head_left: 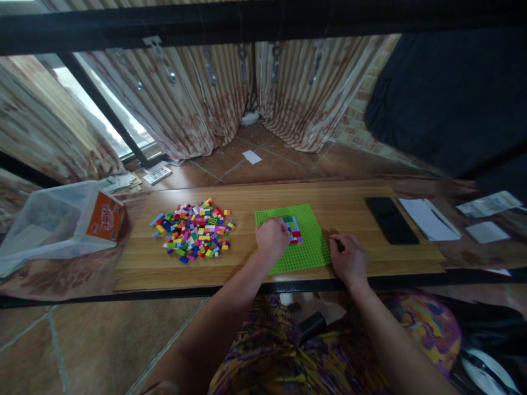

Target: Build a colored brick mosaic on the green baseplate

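Green board (315, 249) sits on the table (242, 200) right in front of me, probably for easy reach. My left hand (272, 238) bunches over its bricks (295, 234), right hand (349, 259) curls loosely by the edge, maybe to steady it; can't tell if either's pinching anything.

Striped curtains (185, 109) hang above brown floor tiles (284, 159), a bright window (117, 108) at left, a brick-patterned wall (357, 112) at right.

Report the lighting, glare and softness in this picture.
Head view: the window at left is washed out by daylight; head view: the dark cloth at upper right shows little detail; head view: the loose bricks keep their colours, but fine detail near the left hand looks soft.
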A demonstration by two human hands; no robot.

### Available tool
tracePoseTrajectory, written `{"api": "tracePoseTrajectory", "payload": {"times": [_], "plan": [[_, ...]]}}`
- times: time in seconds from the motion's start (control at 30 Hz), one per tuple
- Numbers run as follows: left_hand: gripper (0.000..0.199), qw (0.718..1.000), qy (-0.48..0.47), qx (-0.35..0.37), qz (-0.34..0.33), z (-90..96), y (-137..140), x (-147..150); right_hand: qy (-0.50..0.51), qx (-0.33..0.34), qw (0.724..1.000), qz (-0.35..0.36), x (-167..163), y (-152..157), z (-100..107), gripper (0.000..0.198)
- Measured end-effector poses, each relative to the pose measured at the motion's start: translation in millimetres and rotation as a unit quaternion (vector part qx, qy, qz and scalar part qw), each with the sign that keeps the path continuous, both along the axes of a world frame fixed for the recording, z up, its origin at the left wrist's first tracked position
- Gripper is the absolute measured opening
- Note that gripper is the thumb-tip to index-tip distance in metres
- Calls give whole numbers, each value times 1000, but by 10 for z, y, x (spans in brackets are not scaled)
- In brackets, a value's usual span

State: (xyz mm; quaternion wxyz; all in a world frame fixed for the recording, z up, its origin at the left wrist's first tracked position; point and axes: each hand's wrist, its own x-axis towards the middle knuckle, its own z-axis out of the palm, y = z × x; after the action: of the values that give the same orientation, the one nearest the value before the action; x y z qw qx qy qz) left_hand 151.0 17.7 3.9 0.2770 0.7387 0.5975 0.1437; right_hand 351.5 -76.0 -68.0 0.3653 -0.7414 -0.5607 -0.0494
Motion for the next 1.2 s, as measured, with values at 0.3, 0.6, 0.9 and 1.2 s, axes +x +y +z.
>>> {"api": "tracePoseTrajectory", "payload": {"times": [0.3, 0.6, 0.9, 1.2], "plan": [[15, 991, -93, 88, -27, -37, -218, -152, -38, 13, 999, 12, 76, -5, -83, 29], [16, 986, -27, 152, 66, -61, -288, -1130, -53, 8, 998, 12, 70, -26, -44, 30], [23, 970, 162, 168, 61, -20, -7, -1373, -49, 8, 999, 11, 54, -17, -33, 29], [24, 957, 229, 154, 86, -49, 38, -1295, -52, 20, 998, 10, 45, -14, -36, 28]]}}
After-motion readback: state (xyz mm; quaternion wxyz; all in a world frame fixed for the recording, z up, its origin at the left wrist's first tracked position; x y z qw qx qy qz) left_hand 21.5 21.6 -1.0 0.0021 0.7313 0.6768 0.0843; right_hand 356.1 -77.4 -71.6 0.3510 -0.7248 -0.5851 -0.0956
